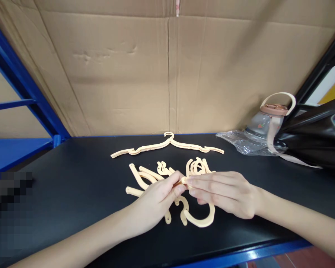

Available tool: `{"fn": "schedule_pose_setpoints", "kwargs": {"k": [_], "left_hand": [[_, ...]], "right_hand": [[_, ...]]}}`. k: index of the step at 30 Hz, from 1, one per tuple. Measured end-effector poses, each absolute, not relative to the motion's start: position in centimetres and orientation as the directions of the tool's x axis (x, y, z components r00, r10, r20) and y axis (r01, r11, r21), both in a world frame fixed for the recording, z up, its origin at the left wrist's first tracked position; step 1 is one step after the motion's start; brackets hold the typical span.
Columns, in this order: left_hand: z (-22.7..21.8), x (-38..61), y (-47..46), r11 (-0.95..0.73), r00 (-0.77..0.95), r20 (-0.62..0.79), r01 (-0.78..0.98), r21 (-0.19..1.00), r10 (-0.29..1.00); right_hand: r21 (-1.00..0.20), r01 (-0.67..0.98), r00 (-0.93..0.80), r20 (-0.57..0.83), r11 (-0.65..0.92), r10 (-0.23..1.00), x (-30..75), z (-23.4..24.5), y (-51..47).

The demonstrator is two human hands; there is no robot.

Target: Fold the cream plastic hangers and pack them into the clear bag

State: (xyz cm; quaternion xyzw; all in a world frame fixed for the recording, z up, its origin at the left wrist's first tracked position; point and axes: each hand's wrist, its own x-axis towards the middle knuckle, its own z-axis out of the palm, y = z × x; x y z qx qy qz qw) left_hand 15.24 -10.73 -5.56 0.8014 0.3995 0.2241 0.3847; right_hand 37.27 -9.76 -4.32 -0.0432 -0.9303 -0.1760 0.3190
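My left hand (pixel 159 199) and my right hand (pixel 226 191) meet over the table's middle, fingers closed in a pinch. Between them sits a cream plastic hanger piece (pixel 184 180), mostly covered by the fingers. Just below the hands show a curved hook piece (pixel 202 223) and a small notched piece (pixel 185 216); whether these join the held piece I cannot tell. Loose hanger arms (pixel 138 176) lie left of my left hand. Behind the fingers are small notched parts (pixel 162 169) and a cluster of curved hook parts (pixel 197 166).
A whole cream folding hanger (pixel 167 143) lies at the back of the black table (pixel 80 193). At right, a bottle (pixel 264 121) with a strap stands on clear plastic wrap (pixel 237 139), beside a black bag (pixel 315 130). Cardboard (pixel 123 74) walls the back; a blue frame (pixel 41 108) rises at left.
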Motion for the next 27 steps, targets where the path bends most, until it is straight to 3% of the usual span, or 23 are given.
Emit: {"fn": "schedule_pose_setpoints", "kwargs": {"k": [9,16,27], "left_hand": [[-6.0,15.4,-10.8,-0.4,0.578,0.062,0.48,0.78,0.814],[-5.5,15.5,-11.2,-0.477,0.628,0.046,0.54,0.694,0.777],[-5.6,15.9,-11.8,-0.637,0.662,0.066,0.682,0.359,0.746]], "right_hand": [[0.06,0.221,-0.8,0.582,0.973,0.146,37.6,-3.4,-9.9],[-0.096,0.232,-0.816,0.522,0.968,0.247,38.1,-2.3,-10.5],[-0.417,0.214,-0.825,0.408,0.884,0.392,38.8,-2.0,-9.5]]}}
